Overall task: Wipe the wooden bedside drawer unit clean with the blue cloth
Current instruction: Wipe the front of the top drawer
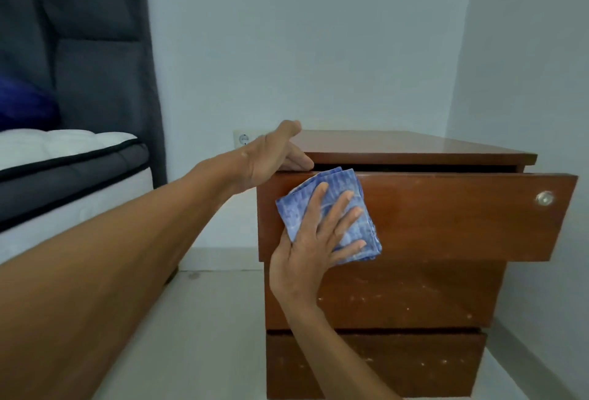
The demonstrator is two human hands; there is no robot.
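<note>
Nearest the camera, the right hand (314, 240) presses the folded blue cloth (328, 214) flat against the front of the top drawer (446, 217). The fingers are spread open over the fabric rather than curled around it, so the cloth is pinned by the palm, not pinched. It sits at the left end of the drawer front, which runs long from left to right toward a small round knob (544, 198) at the far right end. Nearly all the unwiped panel lies to the right of the cloth, so the coming stroke probably has to travel that way along the panel's length.

Just behind, the left hand (274, 160) rests on the top left corner of the drawer unit (382, 297), thumb over the top edge and fingers at the gap above the pulled-out drawer; it appears to steady the unit and grips nothing else. The two lower drawer fronts show pale specks.

Farther off to the left are a bed (63, 157) and a wall socket (243, 139).
</note>
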